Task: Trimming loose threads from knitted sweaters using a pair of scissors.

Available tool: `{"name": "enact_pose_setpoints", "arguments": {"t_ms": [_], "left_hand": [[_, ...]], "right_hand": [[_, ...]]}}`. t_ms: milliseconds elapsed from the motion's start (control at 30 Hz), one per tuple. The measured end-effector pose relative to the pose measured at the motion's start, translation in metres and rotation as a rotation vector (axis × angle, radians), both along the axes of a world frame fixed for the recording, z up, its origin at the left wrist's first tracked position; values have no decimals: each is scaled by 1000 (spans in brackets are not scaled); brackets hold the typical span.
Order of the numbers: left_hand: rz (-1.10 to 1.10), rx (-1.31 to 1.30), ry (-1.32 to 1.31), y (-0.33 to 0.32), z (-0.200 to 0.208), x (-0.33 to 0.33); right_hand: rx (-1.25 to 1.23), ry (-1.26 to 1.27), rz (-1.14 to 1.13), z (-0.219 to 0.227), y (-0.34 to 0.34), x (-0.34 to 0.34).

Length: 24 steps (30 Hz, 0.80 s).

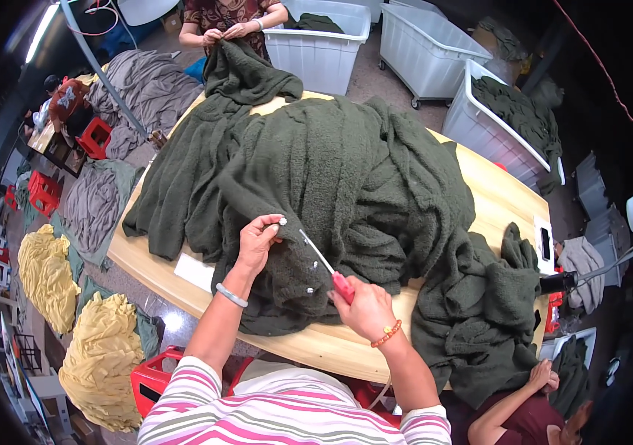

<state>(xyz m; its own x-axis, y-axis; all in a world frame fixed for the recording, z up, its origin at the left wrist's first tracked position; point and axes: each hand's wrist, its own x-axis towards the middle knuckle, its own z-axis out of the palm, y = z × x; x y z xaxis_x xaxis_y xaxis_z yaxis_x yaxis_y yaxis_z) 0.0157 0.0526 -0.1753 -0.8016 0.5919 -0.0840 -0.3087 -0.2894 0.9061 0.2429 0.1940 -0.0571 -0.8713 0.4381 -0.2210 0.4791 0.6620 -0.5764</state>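
In the head view, the person's left hand (256,243) pinches the edge of the dark green cloth (331,178) beside a shiny button (282,221), while the right hand (367,307) grips a red-handled tool (342,284), its thin shaft angled toward the left. The cloth lies heaped across the table (505,191), and a co-worker (227,28) opposite fingers another part of the green heap.
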Motion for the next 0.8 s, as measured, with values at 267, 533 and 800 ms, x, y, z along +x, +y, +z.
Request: {"name": "enact_pose_setpoints", "arguments": {"t_ms": [267,533,800], "left_hand": [[-83,76,-68,-7,-8,-4],[-90,6,-13,-6,-2,-1],[388,-846,1298,-3,59,78]], "right_hand": [[-10,-50,35,-10,-6,-5],[-89,-86,120,-6,-14,-4],[-96,-6,-33,-17,4,28]]}}
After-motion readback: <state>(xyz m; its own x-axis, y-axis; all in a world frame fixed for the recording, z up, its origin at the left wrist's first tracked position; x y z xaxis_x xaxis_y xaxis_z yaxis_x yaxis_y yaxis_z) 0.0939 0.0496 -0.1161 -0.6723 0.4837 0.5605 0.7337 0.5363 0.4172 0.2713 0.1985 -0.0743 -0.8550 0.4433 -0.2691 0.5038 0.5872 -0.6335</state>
